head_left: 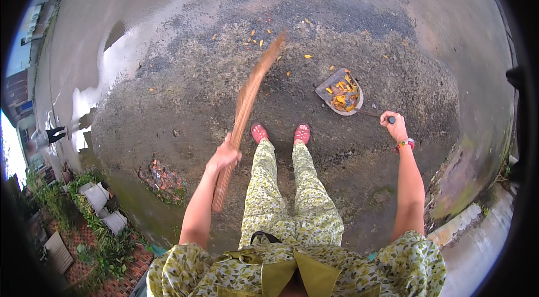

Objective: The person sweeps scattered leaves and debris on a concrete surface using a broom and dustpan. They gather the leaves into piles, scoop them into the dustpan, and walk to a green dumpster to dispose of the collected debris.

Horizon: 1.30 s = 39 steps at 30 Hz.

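Observation:
My left hand (224, 156) is closed around a long brown stick broom (250, 94), a little blurred. Its bound lower end comes down beside my left forearm, while the thin bristle end points up and away to the right. On my right side, my right hand (394, 125) grips the dark-ended handle of a grey dustpan (327, 89). Yellow leaves (343, 94) and brown debris lie in the pan, which is down at the ground, ahead and right of my feet. Several loose yellow leaves (252, 38) are scattered on the ground past the broom's tip.
I stand in pink shoes (301, 133) on rough, dark, damp pavement (196, 89). Shallow puddles (120, 52) lie to the left and ahead. A patch of reddish rubble (161, 180) is at near left, with plants (101, 207) beyond. Another person (48, 138) stands at far left.

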### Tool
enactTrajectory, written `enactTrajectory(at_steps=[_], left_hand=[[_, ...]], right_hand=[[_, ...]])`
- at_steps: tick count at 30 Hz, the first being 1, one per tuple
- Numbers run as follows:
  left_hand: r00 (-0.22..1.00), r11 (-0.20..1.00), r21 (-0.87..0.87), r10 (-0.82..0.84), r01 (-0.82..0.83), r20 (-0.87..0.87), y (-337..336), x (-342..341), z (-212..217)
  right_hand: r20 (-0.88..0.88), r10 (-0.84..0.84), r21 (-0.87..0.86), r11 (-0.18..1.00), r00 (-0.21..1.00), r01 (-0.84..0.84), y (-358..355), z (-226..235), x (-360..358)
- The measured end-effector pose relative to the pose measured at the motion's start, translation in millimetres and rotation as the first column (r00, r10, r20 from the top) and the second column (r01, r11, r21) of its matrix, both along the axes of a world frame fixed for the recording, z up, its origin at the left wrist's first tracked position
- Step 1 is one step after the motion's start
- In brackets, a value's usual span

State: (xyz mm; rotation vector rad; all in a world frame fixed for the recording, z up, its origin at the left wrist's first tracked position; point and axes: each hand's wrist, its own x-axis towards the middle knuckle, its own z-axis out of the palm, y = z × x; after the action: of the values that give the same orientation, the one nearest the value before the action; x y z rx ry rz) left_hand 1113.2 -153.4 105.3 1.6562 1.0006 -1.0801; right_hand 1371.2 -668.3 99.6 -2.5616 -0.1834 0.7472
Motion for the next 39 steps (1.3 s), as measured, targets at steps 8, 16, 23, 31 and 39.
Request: enactTrajectory(at_steps=[8, 16, 23, 31, 39], left_hand=[[0.932, 0.919, 0.160, -0.353, 0.361, -0.076, -137, 53, -80], [0.935, 0.916, -0.187, -0.348, 0.355, 0.070, -101, 1, 16], [0.986, 0.976, 0.141, -0.159, 0.164, -0.043, -105, 50, -39], [0.806, 0.797, -0.136, -0.592, 0.589, 0.018, -125, 42, 9], [0.959, 0.957, 0.069, -0.283, 0.281, 0.010, -111, 25, 22]], right_hand=[[-0.101, -0.101, 0.007, 0.995, 0.990, 0.102, -5, 6, 21], [-0.078, -0.053, -0.065, 0.997, 0.996, 0.048, -21, -6, 35], [-0.076, -0.023, -0.078, 0.997, 0.997, 0.017, -18, -3, 35], [-0.093, -0.093, -0.103, 0.991, 0.991, 0.084, -47, -8, 11], [-0.088, -0.175, -0.119, 0.979, 0.981, 0.165, -72, -17, -12]])
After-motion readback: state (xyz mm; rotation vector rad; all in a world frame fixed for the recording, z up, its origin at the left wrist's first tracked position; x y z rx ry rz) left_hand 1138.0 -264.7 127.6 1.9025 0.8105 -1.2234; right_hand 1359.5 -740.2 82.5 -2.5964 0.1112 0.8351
